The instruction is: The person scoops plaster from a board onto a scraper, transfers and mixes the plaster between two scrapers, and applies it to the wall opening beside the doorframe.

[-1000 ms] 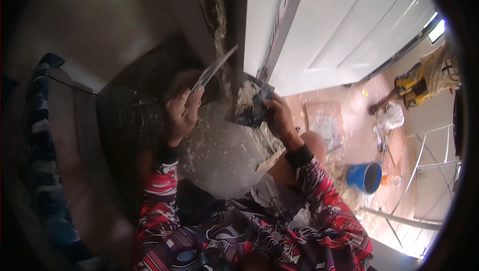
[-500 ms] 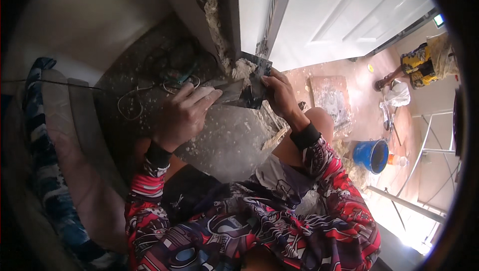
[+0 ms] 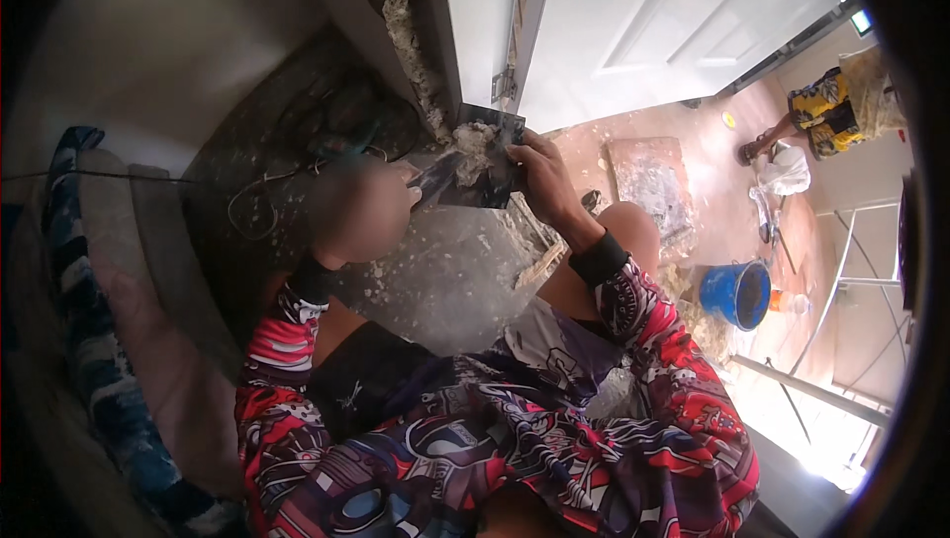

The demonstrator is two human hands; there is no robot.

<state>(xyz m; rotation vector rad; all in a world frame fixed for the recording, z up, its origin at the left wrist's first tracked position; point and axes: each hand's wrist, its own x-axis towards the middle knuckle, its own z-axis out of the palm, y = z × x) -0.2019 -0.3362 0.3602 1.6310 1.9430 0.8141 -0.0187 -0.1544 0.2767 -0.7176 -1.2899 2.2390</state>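
My right hand (image 3: 542, 174) grips the right edge of a dark, flat square plate (image 3: 490, 190), thumb on top. A lump of pale wet mortar (image 3: 475, 147) lies on the plate. My left hand (image 3: 361, 209), mostly blurred, is closed on a putty knife (image 3: 435, 174). Its blade reaches over the plate's left side and touches the mortar; the handle is hidden. Just beyond the plate stands a door frame (image 3: 475, 33), with a rough mortar-filled gap (image 3: 406, 43) running along its left side.
A white panelled door (image 3: 673, 23) stands open at the upper right. A cable and a dark power tool (image 3: 346, 132) lie on the dusty floor to the left. To the right are a mortar-smeared board (image 3: 648, 187), a blue bucket (image 3: 734, 295), metal scaffolding (image 3: 841, 286) and another person's legs (image 3: 777, 132).
The putty knife's blade has moved to the mortar, which now sits more bunched up on the plate. Both hands and the plate have shifted slightly left in view.
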